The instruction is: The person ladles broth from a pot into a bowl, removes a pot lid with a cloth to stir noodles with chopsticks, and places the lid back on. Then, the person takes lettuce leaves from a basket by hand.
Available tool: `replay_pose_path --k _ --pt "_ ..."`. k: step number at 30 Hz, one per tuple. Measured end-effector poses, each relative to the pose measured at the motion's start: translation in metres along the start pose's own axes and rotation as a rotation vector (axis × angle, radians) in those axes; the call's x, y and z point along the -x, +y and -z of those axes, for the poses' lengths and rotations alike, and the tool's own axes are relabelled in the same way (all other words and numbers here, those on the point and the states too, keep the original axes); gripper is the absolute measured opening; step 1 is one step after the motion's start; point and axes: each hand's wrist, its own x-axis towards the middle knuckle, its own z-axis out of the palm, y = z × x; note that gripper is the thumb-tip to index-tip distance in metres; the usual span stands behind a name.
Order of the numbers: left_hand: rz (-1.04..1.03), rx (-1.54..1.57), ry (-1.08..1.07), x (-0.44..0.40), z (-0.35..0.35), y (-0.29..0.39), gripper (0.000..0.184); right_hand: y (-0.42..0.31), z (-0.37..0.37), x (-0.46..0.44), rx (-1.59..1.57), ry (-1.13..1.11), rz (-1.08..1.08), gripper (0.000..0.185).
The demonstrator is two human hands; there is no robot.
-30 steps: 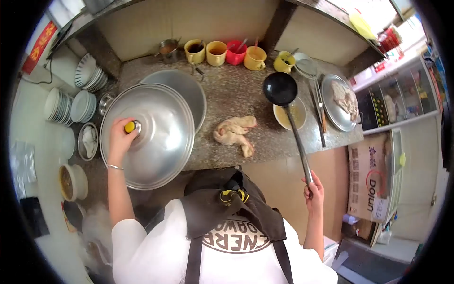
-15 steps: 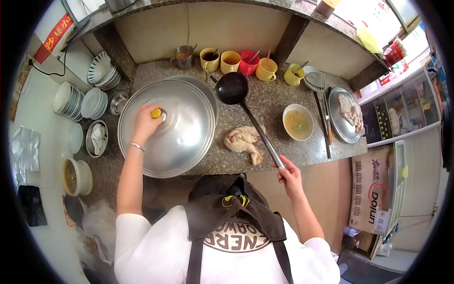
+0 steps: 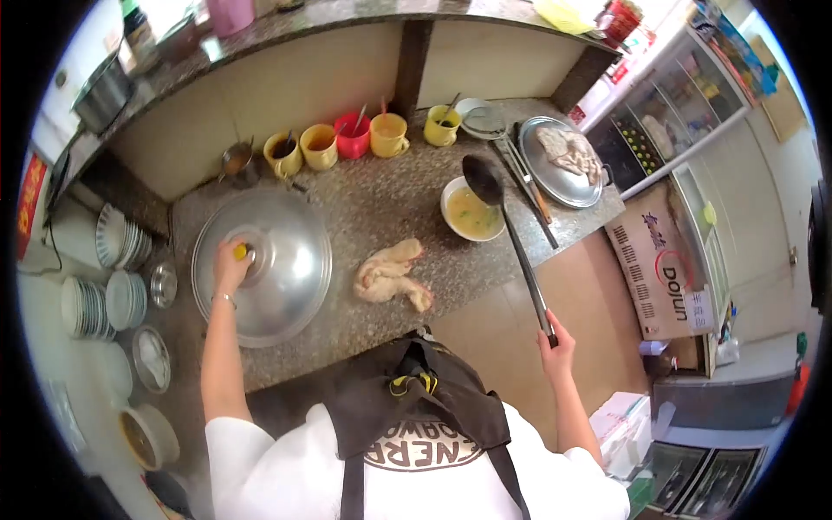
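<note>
My left hand [image 3: 229, 263] is closed on the yellow-topped knob of a large round metal lid [image 3: 293, 290] at the left of the counter. Any pot beneath is hidden by the lid. In my right hand [image 3: 557, 347] is the end of the long handle of a dark ladle [image 3: 483, 179]. The ladle's head hangs over the right side of a white bowl [image 3: 468, 227] of yellowish soup with green bits; whether they touch I cannot tell. Between lid and bowl a crumpled pale cloth [image 3: 386, 276] lies on the counter.
Several mugs [image 3: 321, 149] with utensils line the back wall. At right, long utensils [image 3: 535, 198] lie beside a metal lid [image 3: 542, 178] bearing another cloth [image 3: 568, 154]. Stacked plates [image 3: 127, 301] stand at left. A cardboard box [image 3: 646, 264] is beyond the counter's right end.
The ladle has moved right, from near the large lid to over the soup bowl. The lid now hides the metal rim that showed behind it. My head view has turned right.
</note>
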Motion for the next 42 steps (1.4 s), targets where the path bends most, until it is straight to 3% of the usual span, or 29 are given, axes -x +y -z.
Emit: replay_pose_path --k 2,8,14,16,18,20,23,24,26,27,28,29,30,32,34,36,37,42 --pt "0.014 -0.005 -0.029 -0.002 -0.002 -0.004 0.033 -0.007 0.006 0.001 0.186 0.137 0.335 0.042" --pt "0.036 -0.008 -0.023 0.006 -0.007 -0.007 0.035 -0.009 0.015 -0.036 0.09 0.147 0.272 0.04" --pt "0.031 -0.108 0.294 0.027 -0.016 0.006 0.054 -0.007 0.008 -0.144 0.074 0.254 0.26 0.042" --pt "0.086 0.03 0.348 0.042 0.0 0.066 0.049 0.018 0.0 -0.192 0.133 0.295 0.351 0.042" --pt "0.105 0.052 0.393 0.063 -0.023 0.049 0.04 0.038 -0.004 -0.238 0.198 0.331 0.444 0.042" --pt "0.367 0.355 0.421 0.097 -0.053 0.05 0.027 0.051 -0.006 -0.274 0.189 0.247 0.411 0.042" --pt "0.372 0.445 0.618 0.168 -0.125 0.069 0.012 0.085 -0.008 -0.319 0.242 0.25 0.498 0.04" --pt "0.467 0.505 0.49 0.192 -0.143 0.082 0.01 0.1 -0.01 -0.332 0.233 0.229 0.489 0.039" --pt "0.709 0.706 0.517 0.227 -0.175 0.147 0.014 0.113 -0.003 -0.348 0.189 0.127 0.488 0.04" --pt "0.652 0.55 0.59 0.246 -0.208 0.146 0.017 0.118 0.0 -0.353 0.18 0.097 0.492 0.04" --pt "0.774 0.624 0.459 0.257 -0.209 0.183 0.017 0.125 0.005 -0.356 0.177 0.065 0.493 0.04" --pt "0.602 0.195 0.371 0.274 -0.219 0.193 0.022 0.131 0.008 -0.36 0.181 0.053 0.517 0.041" --pt "0.613 0.193 0.382 0.282 -0.232 0.198 0.022 0.136 0.01 -0.363 0.184 0.07 0.523 0.035" --pt "0.661 0.333 0.185 0.291 -0.248 0.213 0.03 0.149 0.011 -0.369 0.161 0.03 0.484 0.038" --pt "0.681 0.373 0.196 0.295 -0.254 0.234 0.033 0.165 0.009 -0.374 0.153 -0.051 0.434 0.043" --pt "0.759 0.681 0.277 0.285 -0.255 0.258 0.017 0.175 0.006 -0.375 0.182 -0.089 0.405 0.046" --pt "0.776 0.708 0.185 0.279 -0.238 0.276 0.015 0.185 0.003 -0.377 0.152 -0.131 0.408 0.048" --pt "0.885 0.692 0.133 0.272 -0.244 0.288 0.011 0.205 -0.002 -0.378 0.057 -0.166 0.361 0.05"
